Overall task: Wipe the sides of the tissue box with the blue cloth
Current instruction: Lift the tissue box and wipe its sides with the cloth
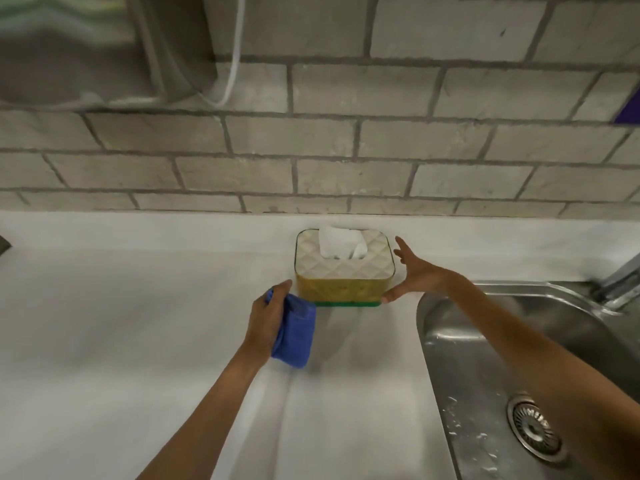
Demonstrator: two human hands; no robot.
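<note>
The tissue box (343,289) stands on the white counter against the brick wall. It has a white quilted lid, yellow sides and a green base, and a white tissue sticks out of the top. My left hand (268,317) is just left of the box's front corner, closed around a folded blue cloth (296,332) that hangs down from it. My right hand (414,273) is spread open at the box's right side. Its thumb touches the lower front right corner, while the fingers reach along the right side.
A steel sink (519,368) with a drain fills the right front, and a tap (620,278) stands at its far right. The white counter (138,323) stretches left. A white cable (232,64) hangs on the brick wall at the upper left.
</note>
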